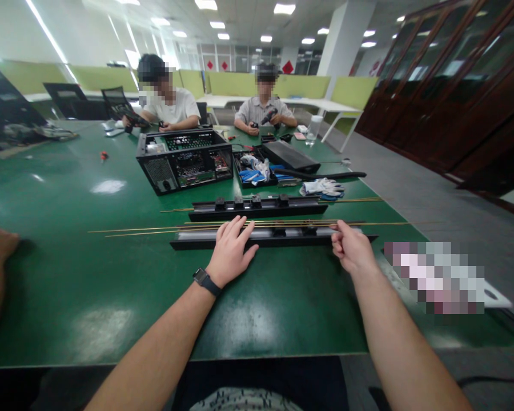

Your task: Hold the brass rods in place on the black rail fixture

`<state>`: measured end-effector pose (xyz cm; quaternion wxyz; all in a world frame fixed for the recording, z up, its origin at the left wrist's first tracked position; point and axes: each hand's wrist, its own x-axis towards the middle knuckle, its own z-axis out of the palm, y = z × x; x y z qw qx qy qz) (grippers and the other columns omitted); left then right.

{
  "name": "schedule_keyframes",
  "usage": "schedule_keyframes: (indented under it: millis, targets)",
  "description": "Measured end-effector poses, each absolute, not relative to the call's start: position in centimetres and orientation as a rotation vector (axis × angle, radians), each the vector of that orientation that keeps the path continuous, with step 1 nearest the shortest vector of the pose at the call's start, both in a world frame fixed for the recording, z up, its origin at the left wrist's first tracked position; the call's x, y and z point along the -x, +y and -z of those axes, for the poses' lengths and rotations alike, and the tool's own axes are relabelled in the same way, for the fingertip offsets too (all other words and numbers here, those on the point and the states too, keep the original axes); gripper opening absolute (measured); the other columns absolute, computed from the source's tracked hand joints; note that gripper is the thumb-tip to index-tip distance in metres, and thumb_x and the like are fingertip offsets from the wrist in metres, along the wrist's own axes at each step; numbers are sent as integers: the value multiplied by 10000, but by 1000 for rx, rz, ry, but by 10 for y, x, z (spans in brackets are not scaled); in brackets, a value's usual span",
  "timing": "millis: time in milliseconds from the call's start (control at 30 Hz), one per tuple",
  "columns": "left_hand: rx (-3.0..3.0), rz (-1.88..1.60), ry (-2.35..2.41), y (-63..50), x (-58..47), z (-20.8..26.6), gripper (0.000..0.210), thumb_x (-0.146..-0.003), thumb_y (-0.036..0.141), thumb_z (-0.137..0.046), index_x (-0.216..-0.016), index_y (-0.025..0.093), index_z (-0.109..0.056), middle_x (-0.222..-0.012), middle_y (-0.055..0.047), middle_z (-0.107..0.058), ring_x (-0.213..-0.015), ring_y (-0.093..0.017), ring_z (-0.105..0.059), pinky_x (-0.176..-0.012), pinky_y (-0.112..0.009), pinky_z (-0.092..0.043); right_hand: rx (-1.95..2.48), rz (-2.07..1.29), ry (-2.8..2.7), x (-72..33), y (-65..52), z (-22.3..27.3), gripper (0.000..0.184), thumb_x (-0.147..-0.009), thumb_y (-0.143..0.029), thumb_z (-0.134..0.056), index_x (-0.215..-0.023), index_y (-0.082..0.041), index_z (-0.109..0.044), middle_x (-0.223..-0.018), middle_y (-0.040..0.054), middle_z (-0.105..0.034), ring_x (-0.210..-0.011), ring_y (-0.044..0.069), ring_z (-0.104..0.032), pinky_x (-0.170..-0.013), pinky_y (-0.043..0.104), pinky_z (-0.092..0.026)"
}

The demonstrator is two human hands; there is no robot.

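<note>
Two long black rails lie one behind the other on the green table. Across the near rail point(278, 242) run several thin brass-coloured rods point(131, 233), sticking out past both its ends. My left hand point(231, 251), with a dark watch on its wrist, rests flat over the rods and this rail, fingers stretched and apart. At the rail's right end my right hand point(351, 246) is closed, thumb and forefinger pinching the rods; how many it holds I cannot tell. The far rail point(257, 210) carries several small black blocks and has thin rods alongside it.
Beyond the rails stand an open computer case point(184, 160) and a black tray point(257, 177) with gloves. Another pair of gloves point(323, 187) lies right of it. A blurred-out flat object point(437, 279) is at right. Two people sit opposite; another person's hand point(0, 242) is at left.
</note>
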<state>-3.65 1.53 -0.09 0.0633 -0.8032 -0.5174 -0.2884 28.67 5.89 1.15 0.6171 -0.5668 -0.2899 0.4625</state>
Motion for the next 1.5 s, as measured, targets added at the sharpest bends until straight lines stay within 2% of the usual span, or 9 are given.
schedule_keyframes:
  millis: [200, 433, 567, 733, 1000, 1233, 1500]
  targets:
    - [2433, 876, -1563, 15, 37, 1, 561, -967, 370, -597, -1499, 221, -503, -1555, -148, -510, -1512, -315, -386, -1231, -521, -299, 1283, -1072, -720, -284, 57, -12, 284, -826, -411, -791, -809, -176, -632, -509, -42, -539, -304, 51, -354, -268, 147, -197]
    - [2427, 876, -1561, 15, 37, 1, 563, -970, 378, -593, -1502, 217, -500, -1554, -148, -512, -1507, -314, -392, -1229, -522, -299, 1296, -1000, -634, -290, 61, -12, 227, -855, -359, -746, -795, -176, -626, -506, -42, -542, -302, 55, -364, -264, 150, -207]
    - [2426, 869, -1563, 15, 36, 0, 559, -971, 376, -590, -1496, 205, -504, -1554, -152, -512, -1506, -310, -393, -1231, -519, -297, 1310, -1031, -651, -288, 59, -12, 244, -875, -385, -734, -816, -167, -642, -505, -36, -548, -301, 58, -362, -262, 153, -201]
    - [2430, 874, -1569, 16, 36, 1, 566, -967, 374, -592, -1504, 220, -497, -1556, -146, -511, -1508, -315, -392, -1229, -531, -298, 1306, -1081, -706, -286, 58, -12, 302, -836, -436, -783, -816, -175, -632, -498, -46, -534, -296, 53, -353, -264, 147, -193]
    - [2426, 873, -1564, 16, 36, 1, 560, -974, 383, -588, -1497, 206, -503, -1550, -149, -517, -1508, -307, -393, -1234, -513, -294, 1303, -980, -622, -290, 61, -12, 217, -860, -354, -739, -802, -175, -630, -497, -46, -545, -299, 54, -369, -257, 147, -205]
    - [2424, 878, -1558, 16, 36, 1, 563, -970, 378, -593, -1497, 202, -501, -1553, -152, -512, -1511, -307, -389, -1234, -505, -292, 1310, -1083, -716, -286, 57, -12, 319, -853, -462, -764, -842, -165, -649, -507, -42, -548, -306, 51, -358, -259, 145, -200]
    - [2423, 852, -1560, 16, 36, 0, 554, -977, 381, -584, -1496, 204, -503, -1558, -150, -509, -1511, -308, -389, -1227, -516, -299, 1278, -1046, -676, -288, 59, -10, 244, -848, -367, -766, -801, -153, -658, -516, -37, -545, -311, 48, -363, -259, 146, -197]
